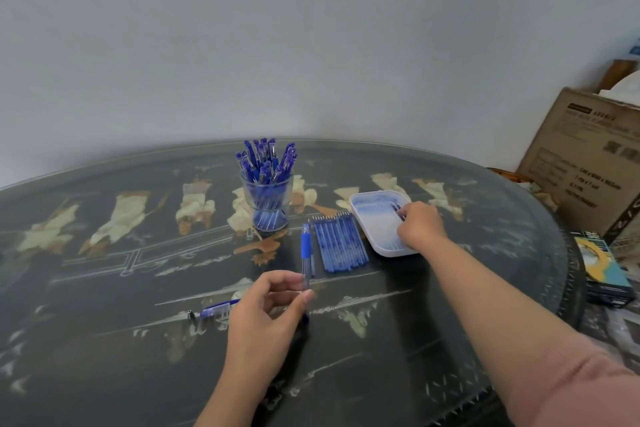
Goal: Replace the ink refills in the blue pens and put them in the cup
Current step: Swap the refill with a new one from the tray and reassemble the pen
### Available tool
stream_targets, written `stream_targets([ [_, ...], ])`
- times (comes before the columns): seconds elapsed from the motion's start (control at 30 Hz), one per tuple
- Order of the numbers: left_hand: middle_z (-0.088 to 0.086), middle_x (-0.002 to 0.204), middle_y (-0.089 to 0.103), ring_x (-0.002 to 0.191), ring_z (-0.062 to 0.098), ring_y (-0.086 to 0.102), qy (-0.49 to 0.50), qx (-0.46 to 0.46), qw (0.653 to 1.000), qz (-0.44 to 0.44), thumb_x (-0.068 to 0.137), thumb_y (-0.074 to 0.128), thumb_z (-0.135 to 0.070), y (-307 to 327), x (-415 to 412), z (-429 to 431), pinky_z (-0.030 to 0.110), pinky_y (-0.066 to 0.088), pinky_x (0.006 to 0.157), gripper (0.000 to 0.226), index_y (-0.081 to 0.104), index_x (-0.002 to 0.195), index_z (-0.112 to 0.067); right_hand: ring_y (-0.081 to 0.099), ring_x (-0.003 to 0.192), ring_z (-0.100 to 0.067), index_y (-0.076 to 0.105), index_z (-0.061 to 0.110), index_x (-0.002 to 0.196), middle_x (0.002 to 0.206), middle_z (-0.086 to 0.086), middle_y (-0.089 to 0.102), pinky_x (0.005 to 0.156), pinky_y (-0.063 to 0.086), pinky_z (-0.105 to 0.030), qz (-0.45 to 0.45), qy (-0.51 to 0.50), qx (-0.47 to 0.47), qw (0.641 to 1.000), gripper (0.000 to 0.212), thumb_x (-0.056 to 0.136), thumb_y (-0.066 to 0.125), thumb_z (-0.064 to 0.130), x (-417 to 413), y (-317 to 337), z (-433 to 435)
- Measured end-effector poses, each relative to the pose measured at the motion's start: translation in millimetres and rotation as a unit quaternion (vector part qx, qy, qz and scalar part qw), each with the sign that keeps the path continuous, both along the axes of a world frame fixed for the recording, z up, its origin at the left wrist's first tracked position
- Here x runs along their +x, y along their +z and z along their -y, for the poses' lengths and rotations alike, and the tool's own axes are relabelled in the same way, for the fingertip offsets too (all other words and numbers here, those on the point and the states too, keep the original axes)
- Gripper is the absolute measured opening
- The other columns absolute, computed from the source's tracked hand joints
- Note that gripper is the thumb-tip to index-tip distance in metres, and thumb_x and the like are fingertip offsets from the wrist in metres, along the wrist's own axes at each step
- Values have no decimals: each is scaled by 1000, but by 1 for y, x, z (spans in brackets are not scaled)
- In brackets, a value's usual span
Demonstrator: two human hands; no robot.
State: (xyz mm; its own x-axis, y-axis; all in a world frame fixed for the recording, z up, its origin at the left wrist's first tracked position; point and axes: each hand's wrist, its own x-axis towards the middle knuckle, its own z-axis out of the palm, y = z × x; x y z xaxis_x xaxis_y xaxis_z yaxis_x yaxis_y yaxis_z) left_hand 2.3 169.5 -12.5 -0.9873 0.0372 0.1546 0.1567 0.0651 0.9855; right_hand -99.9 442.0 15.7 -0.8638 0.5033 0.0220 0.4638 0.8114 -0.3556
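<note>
My left hand (266,312) pinches the clear barrel of a blue pen (305,250), which points away from me toward the cup. A glass cup (266,204) at the table's middle holds several blue pens upright. Right of the held pen lies a row of several blue refills (341,243). My right hand (420,224) reaches into a white tray (367,215), fingers curled on a thin dark refill there. A blue pen cap part (218,310) and a small metal tip (189,315) lie on the table left of my left hand.
The dark painted table (104,288) has a curved edge on the right. A cardboard box (585,163) stands beyond that edge, and a small blue-yellow box (602,267) lies low at the right. A plain wall runs behind the table.
</note>
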Motion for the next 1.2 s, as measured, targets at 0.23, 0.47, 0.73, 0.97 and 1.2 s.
stream_targets([
  [0.23,-8,87,73,80,14,70,1,-10,1000,4,78,78,-7,0,0,1,35,57,78,20,69,89,-21,58,117,-33,64,14,127,130,-13,60,94,50,-37,-22,-23,-14,999,38,93,49,3,-2,-2,8],
  [0.47,-8,88,72,80,15,70,1,-10,1000,6,78,78,-8,0,0,1,35,58,79,20,69,91,-20,55,119,-35,69,29,122,136,-10,58,94,51,-41,-35,-8,-30,999,46,96,44,0,0,-3,13],
  [0.73,-7,87,72,80,17,71,-3,2,1000,15,78,78,-8,2,0,2,30,58,75,18,69,91,-18,63,99,-27,72,27,117,134,-8,62,64,47,-27,-89,4,-171,981,52,93,43,-9,4,23,26],
  [0.97,3,86,73,77,25,71,20,60,998,27,79,76,-3,7,5,4,46,59,79,18,69,92,-14,57,85,-15,73,23,107,101,-4,64,63,49,-22,-149,89,-449,876,47,91,50,-14,38,62,74],
  [1.2,6,81,73,71,23,70,64,138,988,-4,79,72,5,29,14,31,43,59,76,18,68,92,-5,58,78,-12,77,25,105,87,5,66,63,49,-22,-131,168,-561,800,46,88,58,-14,67,69,121],
])
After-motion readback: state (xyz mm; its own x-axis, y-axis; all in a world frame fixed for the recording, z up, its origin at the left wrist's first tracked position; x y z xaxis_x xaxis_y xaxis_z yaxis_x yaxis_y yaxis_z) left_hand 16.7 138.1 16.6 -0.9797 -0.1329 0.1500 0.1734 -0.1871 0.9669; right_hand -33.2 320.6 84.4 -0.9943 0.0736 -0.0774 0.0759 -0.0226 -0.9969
